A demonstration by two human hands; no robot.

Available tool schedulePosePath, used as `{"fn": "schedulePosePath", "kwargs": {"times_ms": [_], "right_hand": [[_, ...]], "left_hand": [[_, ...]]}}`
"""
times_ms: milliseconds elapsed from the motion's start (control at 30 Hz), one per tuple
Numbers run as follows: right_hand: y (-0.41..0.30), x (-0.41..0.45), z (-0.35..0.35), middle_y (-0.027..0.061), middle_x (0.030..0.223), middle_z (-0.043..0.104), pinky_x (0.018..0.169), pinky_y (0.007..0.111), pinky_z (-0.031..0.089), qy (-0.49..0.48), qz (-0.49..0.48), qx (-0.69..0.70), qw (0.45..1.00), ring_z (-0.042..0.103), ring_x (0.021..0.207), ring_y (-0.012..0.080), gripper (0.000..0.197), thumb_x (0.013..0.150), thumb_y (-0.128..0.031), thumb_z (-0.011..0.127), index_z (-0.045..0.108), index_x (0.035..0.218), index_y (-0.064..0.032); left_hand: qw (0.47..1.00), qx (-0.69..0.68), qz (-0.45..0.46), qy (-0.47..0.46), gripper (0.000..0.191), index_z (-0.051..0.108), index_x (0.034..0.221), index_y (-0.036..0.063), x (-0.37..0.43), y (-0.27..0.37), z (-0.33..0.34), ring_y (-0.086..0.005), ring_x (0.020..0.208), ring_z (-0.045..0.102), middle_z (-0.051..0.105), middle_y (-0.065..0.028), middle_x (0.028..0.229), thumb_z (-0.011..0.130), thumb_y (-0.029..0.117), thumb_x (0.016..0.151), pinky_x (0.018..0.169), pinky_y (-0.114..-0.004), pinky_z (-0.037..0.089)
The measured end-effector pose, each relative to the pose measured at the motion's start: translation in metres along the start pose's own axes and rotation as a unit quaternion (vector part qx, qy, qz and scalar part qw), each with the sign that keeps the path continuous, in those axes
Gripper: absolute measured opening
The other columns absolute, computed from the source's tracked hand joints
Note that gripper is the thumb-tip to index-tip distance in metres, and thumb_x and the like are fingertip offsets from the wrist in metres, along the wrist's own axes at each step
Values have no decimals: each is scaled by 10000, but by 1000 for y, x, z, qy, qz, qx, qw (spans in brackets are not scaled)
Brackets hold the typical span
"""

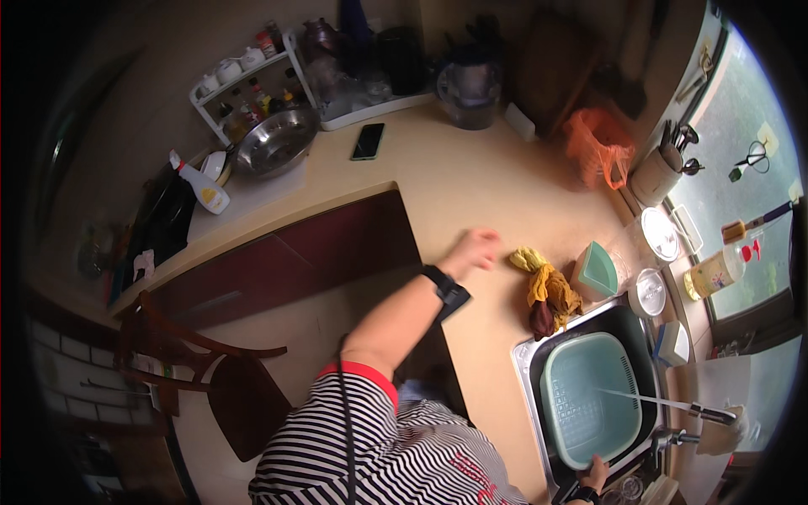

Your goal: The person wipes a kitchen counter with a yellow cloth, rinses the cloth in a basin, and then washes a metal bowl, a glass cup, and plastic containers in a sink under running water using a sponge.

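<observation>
My left hand (472, 254), blurred, hovers above or near the countertop (464, 334), its fingers loosely bent and nothing visible in it. Just right of it lies a crumpled bunch of yellow, mustard and maroon cloths (548, 291). With my right hand (593, 473) I grip the near rim of a pale green plastic basin (587, 404). That basin sits in a metal-rimmed sink (525, 366), its slotted side towards the faucet. A stream of water runs from the faucet (713, 413) into it. Most of my right arm is hidden.
Beside the sink stand a green wedge-shaped container (596, 278) and a clear tub (647, 293). An orange plastic bag (600, 148) rests farther back. Along the other counter are a phone (367, 141), a steel bowl (278, 144) and a spray bottle (205, 189). A wooden chair (243, 398) stands behind me.
</observation>
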State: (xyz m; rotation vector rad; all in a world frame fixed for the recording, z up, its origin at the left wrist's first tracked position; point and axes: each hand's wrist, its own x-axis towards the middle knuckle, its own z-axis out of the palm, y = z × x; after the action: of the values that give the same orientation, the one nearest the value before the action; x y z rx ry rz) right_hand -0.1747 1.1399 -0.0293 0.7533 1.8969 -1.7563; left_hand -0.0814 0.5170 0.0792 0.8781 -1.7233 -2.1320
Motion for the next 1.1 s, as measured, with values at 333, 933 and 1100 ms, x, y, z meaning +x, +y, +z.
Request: {"fn": "schedulePosePath", "kwargs": {"times_ms": [333, 933, 1100], "right_hand": [[-19, -13, 16, 148, 1284, 427, 919, 369, 367, -7, -107, -282, 953, 436, 1098, 253, 686, 774, -197, 682, 319, 1333, -33], [-53, -189, 296, 61, 963, 588, 627, 252, 465, -51, -223, -192, 954, 566, 729, 163, 284, 795, -144, 628, 549, 1052, -53], [-55, -217, 357, 83, 992, 590, 733, 244, 471, -146, -279, -218, 924, 568, 874, 145, 251, 832, -15, 547, 527, 1079, 27]], "left_hand": [[839, -242, 97, 478, 408, 435, 1168, 6, -31, 54, -329, -260, 999, 487, 460, -149, 1151, 500, 300, 892, 784, -400, 508], [807, -198, 146, 537, 428, 494, 1091, -25, -55, 20, -596, -257, 872, 534, 496, -116, 1079, 574, 309, 835, 758, -391, 527], [876, -142, 119, 446, 113, 567, 868, 64, -86, 43, -496, -110, 723, 465, 424, 24, 711, 537, 171, 844, 659, -265, 438]]}}
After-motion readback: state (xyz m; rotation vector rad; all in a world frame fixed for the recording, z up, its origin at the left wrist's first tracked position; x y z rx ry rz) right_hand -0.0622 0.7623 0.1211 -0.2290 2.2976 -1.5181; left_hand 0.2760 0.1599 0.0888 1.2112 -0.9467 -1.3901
